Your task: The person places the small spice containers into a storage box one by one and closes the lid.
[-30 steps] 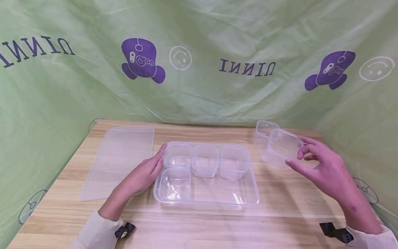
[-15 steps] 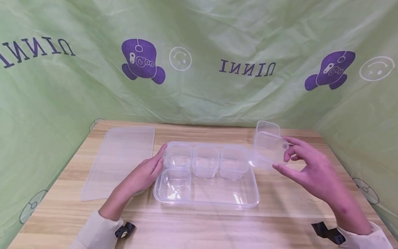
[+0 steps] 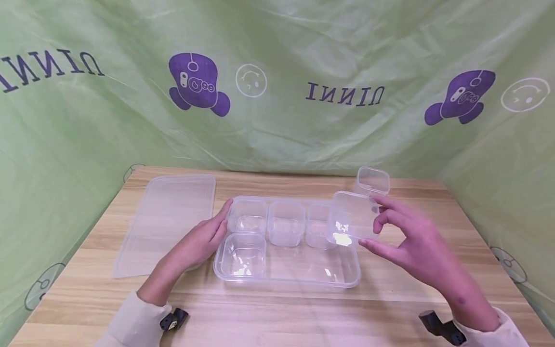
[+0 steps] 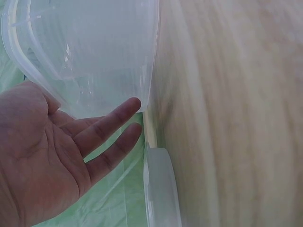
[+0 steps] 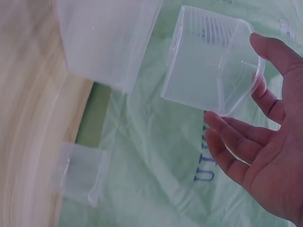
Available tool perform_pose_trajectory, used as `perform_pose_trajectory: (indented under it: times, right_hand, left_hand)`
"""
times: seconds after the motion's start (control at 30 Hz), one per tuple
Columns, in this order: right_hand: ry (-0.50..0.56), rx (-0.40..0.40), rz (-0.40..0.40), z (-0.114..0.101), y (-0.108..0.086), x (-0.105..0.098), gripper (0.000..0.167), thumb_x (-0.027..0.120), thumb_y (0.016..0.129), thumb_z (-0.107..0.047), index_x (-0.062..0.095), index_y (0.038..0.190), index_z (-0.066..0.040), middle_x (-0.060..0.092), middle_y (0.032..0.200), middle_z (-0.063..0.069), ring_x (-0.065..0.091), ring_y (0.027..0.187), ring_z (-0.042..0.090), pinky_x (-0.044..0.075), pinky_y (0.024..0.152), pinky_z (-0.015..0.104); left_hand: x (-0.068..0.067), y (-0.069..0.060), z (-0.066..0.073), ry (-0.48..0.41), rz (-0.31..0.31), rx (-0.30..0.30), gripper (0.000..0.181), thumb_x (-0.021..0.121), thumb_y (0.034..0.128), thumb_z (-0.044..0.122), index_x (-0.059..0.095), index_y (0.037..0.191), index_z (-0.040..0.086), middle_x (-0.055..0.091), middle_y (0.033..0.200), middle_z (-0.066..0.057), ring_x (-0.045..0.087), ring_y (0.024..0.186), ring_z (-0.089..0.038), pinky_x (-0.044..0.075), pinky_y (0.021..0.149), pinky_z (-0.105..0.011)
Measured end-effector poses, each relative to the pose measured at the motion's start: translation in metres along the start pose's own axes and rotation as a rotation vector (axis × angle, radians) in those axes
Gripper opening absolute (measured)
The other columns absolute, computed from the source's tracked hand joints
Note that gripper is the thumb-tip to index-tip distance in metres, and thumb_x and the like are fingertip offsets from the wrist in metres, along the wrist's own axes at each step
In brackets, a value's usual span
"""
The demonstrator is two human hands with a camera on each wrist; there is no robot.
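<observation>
A large clear rectangular box (image 3: 303,270) stands mid-table with several small clear cups inside: three along its back and one cup (image 3: 244,255) at front left. My left hand (image 3: 204,241) rests against the box's left side; in the left wrist view the hand (image 4: 71,146) has its fingers extended by the box wall (image 4: 104,52). Thumb and fingers of my right hand (image 3: 416,241) pinch another small cup (image 3: 355,217), tilted above the box's back right corner. In the right wrist view the hand (image 5: 270,146) grips that cup (image 5: 203,61) near its rim.
A flat translucent lid (image 3: 169,226) lies on the wooden table (image 3: 277,318) left of the box. One more small cup (image 3: 374,180) stands at the back right, also visible in the right wrist view (image 5: 83,172). Green printed cloth (image 3: 277,135) hangs behind and at both sides.
My right hand has carried the held cup leftward, from beside the standing cup to over the box's right part. The left hand has stayed at the box's left side.
</observation>
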State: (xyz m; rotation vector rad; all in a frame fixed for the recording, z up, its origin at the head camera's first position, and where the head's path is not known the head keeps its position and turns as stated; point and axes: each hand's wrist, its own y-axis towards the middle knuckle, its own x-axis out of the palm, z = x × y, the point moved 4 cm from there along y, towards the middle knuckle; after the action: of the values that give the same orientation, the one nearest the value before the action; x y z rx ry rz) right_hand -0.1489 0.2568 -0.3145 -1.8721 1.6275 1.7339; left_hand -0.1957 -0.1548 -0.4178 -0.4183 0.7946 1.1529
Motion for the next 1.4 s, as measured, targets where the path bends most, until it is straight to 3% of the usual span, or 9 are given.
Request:
perform_pose_trajectory:
  times: [0.2,0.43,0.67,0.77,0.87,0.9,1.07,1.27,1.4]
  right_hand:
    - [0.030,-0.024,-0.013,-0.009,-0.001,0.011,0.044,0.095,0.069,-0.017,0.055,0.086,-0.027,0.062,0.141,0.007,0.066,0.117,0.029,0.039,0.100,0.010]
    - [0.023,-0.007,-0.028,-0.018,-0.005,0.025,0.042,0.095,0.072,-0.027,0.055,0.087,-0.028,0.061,0.142,0.001,0.068,0.108,0.017,0.044,0.092,0.011]
    - [0.033,0.014,-0.038,-0.028,-0.006,0.039,0.041,0.095,0.073,-0.029,0.056,0.087,-0.027,0.061,0.142,0.000,0.067,0.116,0.019,0.047,0.086,0.014]
    - [0.061,0.022,-0.053,-0.034,-0.006,0.046,0.040,0.094,0.075,-0.029,0.056,0.088,-0.028,0.061,0.142,0.000,0.070,0.083,0.000,0.047,0.071,0.013]
    - [0.089,0.030,-0.052,-0.040,-0.007,0.051,0.040,0.093,0.076,-0.029,0.055,0.089,-0.030,0.060,0.142,0.002,0.052,0.053,-0.013,0.043,0.059,0.015]
    - [0.092,0.033,-0.049,-0.042,-0.007,0.051,0.040,0.093,0.077,-0.029,0.054,0.089,-0.031,0.060,0.142,0.002,0.050,0.051,-0.013,0.042,0.058,0.015]
    - [0.102,0.036,-0.047,-0.047,-0.007,0.054,0.039,0.093,0.076,-0.030,0.055,0.088,-0.030,0.060,0.143,0.001,0.068,0.073,-0.002,0.045,0.061,0.017]
    - [0.135,0.024,-0.059,-0.054,-0.010,0.057,0.040,0.092,0.078,-0.029,0.054,0.090,-0.032,0.059,0.144,0.002,0.054,0.056,-0.009,0.035,0.051,0.012]
    - [0.153,0.013,-0.077,-0.058,-0.011,0.061,0.039,0.091,0.079,-0.030,0.054,0.090,-0.032,0.057,0.145,-0.001,0.059,0.063,-0.008,0.036,0.053,0.011]
  left_hand:
    - [0.000,0.000,0.000,-0.001,-0.002,-0.004,0.058,0.034,0.1134,0.021,0.013,0.166,0.011,0.032,0.162,-0.019,0.037,0.144,-0.037,0.030,0.117,-0.053]
    - [-0.001,0.000,0.000,0.000,-0.003,-0.002,0.058,0.034,0.1135,0.022,0.013,0.166,0.012,0.032,0.162,-0.019,0.038,0.144,-0.037,0.030,0.117,-0.053]
    - [-0.001,0.000,-0.001,0.002,0.002,-0.005,0.058,0.034,0.1134,0.023,0.013,0.167,0.013,0.034,0.161,-0.018,0.039,0.143,-0.036,0.031,0.117,-0.052]
    - [-0.001,0.000,-0.001,0.004,-0.001,-0.007,0.058,0.034,0.1134,0.024,0.013,0.166,0.012,0.034,0.161,-0.018,0.039,0.143,-0.037,0.031,0.117,-0.052]
    - [-0.001,0.000,-0.002,0.006,-0.002,-0.007,0.058,0.034,0.1134,0.024,0.013,0.166,0.012,0.034,0.161,-0.019,0.039,0.143,-0.037,0.031,0.117,-0.052]
    - [-0.001,0.000,-0.002,0.006,-0.001,-0.005,0.058,0.034,0.1134,0.024,0.013,0.167,0.012,0.034,0.160,-0.019,0.039,0.143,-0.037,0.031,0.117,-0.052]
    - [-0.001,0.001,-0.002,0.006,-0.002,0.002,0.058,0.034,0.1134,0.023,0.013,0.166,0.012,0.034,0.160,-0.019,0.040,0.143,-0.037,0.032,0.117,-0.052]
    - [-0.002,0.002,-0.002,0.005,-0.001,0.006,0.059,0.035,0.1132,0.023,0.013,0.166,0.012,0.034,0.160,-0.019,0.040,0.143,-0.038,0.031,0.117,-0.052]
    - [-0.003,0.002,-0.002,0.004,0.000,0.008,0.059,0.035,0.1132,0.022,0.013,0.166,0.012,0.034,0.160,-0.020,0.040,0.143,-0.038,0.032,0.117,-0.052]
